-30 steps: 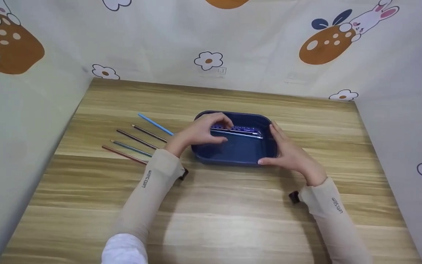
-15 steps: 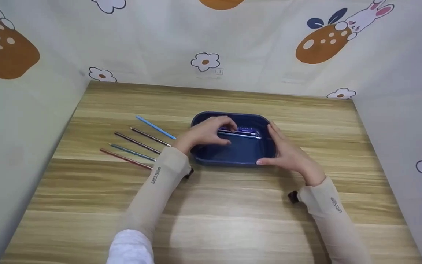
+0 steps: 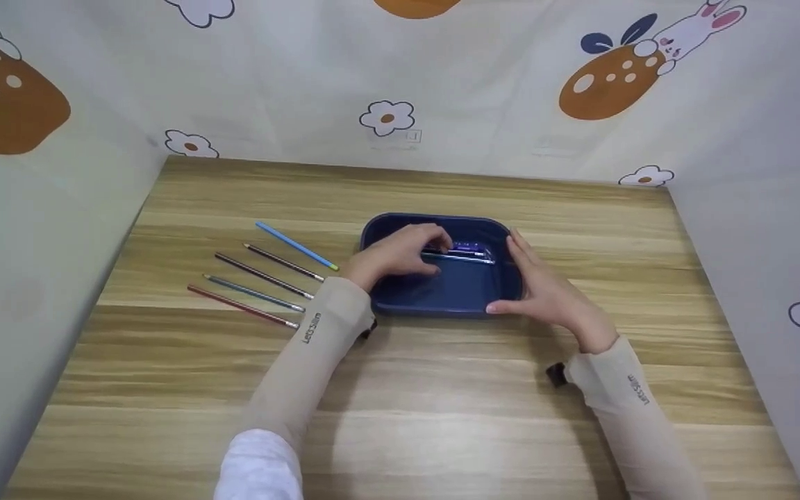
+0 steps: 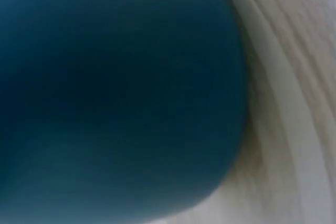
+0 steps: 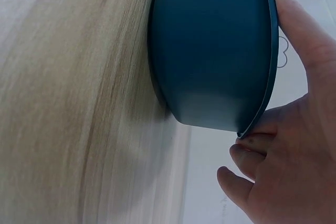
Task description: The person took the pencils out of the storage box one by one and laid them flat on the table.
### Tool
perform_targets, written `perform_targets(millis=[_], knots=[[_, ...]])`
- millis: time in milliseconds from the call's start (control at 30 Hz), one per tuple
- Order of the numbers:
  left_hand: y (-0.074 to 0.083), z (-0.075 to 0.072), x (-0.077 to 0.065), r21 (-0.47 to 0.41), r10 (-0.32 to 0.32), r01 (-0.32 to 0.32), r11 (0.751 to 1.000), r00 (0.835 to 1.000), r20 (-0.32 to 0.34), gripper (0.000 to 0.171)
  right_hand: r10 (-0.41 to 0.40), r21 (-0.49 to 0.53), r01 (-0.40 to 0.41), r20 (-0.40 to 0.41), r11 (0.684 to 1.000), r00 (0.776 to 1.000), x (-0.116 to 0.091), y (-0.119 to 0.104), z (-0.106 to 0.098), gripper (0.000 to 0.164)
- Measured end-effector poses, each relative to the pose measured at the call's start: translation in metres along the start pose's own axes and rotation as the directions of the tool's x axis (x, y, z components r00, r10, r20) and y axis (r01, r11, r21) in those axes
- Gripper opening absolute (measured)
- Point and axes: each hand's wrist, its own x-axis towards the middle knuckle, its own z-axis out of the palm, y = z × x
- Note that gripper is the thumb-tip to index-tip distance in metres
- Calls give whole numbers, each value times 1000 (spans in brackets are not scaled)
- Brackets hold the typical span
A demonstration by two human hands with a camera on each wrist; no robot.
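A dark blue plastic box (image 3: 459, 295), rounded at its corners, stands on the table. Inside, near its back wall, lie a purple patterned pencil (image 3: 471, 246) and a slim shiny pencil (image 3: 475, 260). My left hand (image 3: 403, 251) reaches over the box's left side, its fingers bent down at the pencils and its thumb apart from them. With my right hand (image 3: 546, 288) I hold the box's right end, thumb on the front rim and fingers at the back right corner. The right wrist view has the box's outer wall (image 5: 215, 51) beside that hand; the left wrist view is filled by blurred blue wall (image 4: 121, 77).
To the left of the box several pencils lie fanned out on the wooden table (image 3: 442, 417): a light blue one (image 3: 296, 245), dark ones, a teal one (image 3: 254, 292) and a red one (image 3: 242, 305). Patterned cloth walls (image 3: 289, 90) enclose the back and sides.
My left hand has shifted slightly right and deeper over the box, uncovering more of the loose pencils' ends. The right hand stays at the box's right end.
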Motion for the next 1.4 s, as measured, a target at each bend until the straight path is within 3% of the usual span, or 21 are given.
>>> perform_targets(millis=[233, 667, 1100, 1400], knots=[[-2, 7, 6, -9, -2, 2, 1000, 999, 34, 44, -17, -3, 17, -11, 1000, 1000, -2, -2, 1, 124], [-4, 17, 13, 88, 0, -1, 996, 1000, 16, 33, -8, -3, 8, -15, 1000, 1000, -5, -2, -1, 123], [-2, 14, 15, 161, -48, 39, 986, 997, 55, 20, 14, 0, -14, -10, 1000, 1000, -3, -1, -1, 124], [-1, 8, 9, 120, -8, 1, 993, 998, 59, 18, -10, -9, 10, -20, 1000, 1000, 0, -2, 0, 125]])
